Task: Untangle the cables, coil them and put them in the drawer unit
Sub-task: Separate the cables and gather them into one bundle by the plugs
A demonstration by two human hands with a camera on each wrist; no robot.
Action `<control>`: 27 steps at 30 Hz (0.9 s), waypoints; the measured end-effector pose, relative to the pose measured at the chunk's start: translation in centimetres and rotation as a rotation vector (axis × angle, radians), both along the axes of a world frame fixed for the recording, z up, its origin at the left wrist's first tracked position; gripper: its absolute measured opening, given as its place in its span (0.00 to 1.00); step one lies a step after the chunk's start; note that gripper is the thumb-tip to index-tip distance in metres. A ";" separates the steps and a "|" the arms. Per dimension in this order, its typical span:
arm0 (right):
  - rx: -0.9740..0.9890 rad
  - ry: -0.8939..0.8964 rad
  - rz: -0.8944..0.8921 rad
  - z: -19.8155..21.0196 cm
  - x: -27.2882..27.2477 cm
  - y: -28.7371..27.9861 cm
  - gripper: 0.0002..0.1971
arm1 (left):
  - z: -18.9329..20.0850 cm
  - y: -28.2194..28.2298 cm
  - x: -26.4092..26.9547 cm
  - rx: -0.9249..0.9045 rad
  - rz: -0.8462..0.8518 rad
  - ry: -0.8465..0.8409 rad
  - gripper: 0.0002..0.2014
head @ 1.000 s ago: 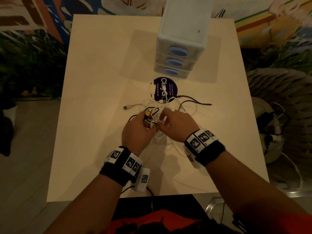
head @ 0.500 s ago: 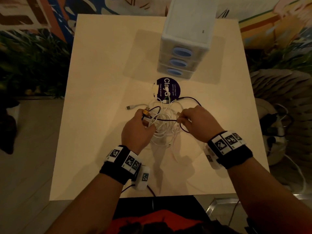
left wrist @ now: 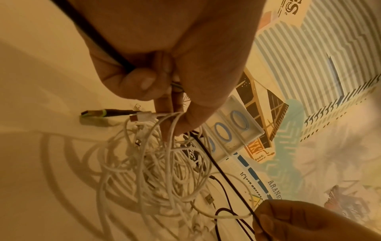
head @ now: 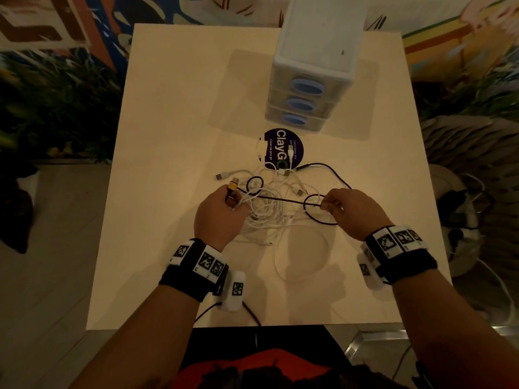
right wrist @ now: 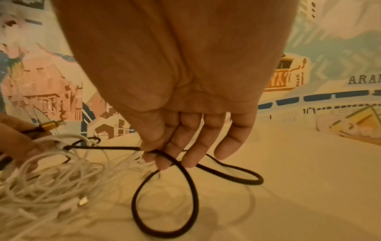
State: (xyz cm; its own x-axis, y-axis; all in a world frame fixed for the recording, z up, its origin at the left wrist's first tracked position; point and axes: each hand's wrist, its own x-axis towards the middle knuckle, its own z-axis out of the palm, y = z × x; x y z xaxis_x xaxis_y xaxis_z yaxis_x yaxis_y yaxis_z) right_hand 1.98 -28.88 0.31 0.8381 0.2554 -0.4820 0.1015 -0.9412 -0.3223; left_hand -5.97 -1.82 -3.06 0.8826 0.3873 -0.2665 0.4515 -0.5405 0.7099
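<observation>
The right hand pinches a black cable between thumb and fingertips, and the remaining fingers hang loosely curled beside it. Just below the pinch the black cable drops into a loop and a second loop trails off to the side over the table. From the pinch, the cable runs in a taut line across to the left hand.

The left hand is curled around the other end of the same black cable, whose gold-coloured plug sticks out past the thumb. Its fingers also hold a few strands of white cable against the palm.

Between and under the two hands lies a tangled heap of white cables, with several plugs showing, resting on the pale table. One white loop strays out toward the near edge of the table.

Beyond the heap, a round dark sticker with white lettering lies on the table, partly overlapped by cable ends. Just behind it stands a white drawer unit with three drawers, each with an oval blue handle; all three look closed.

Both wrists wear black bands with black-and-white square markers.
</observation>
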 end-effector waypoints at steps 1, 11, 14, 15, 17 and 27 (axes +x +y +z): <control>-0.005 -0.019 -0.023 -0.3 -0.2 0.0 0.07 | 0.1 -0.1 -0.1 -0.006 -0.004 -0.003 0.06; 0.219 -0.229 -0.023 0.5 -1.7 3.6 0.23 | 0.7 -1.4 -0.4 0.030 -0.113 -0.053 0.15; 0.318 -0.391 -0.054 1.5 -1.9 5.7 0.29 | 1.0 -1.5 -0.4 0.045 -0.120 -0.049 0.15; 0.334 -0.416 -0.036 1.8 -1.9 6.3 0.27 | 1.1 -1.6 -0.3 0.041 -0.121 -0.058 0.14; 0.321 -0.405 0.043 1.9 -1.8 7.3 0.21 | 1.3 -1.7 -0.4 0.043 -0.127 -0.070 0.14; 0.040 -0.185 0.195 -0.2 -1.1 8.8 0.09 | 1.0 -1.3 -0.7 0.030 -0.149 -0.076 0.14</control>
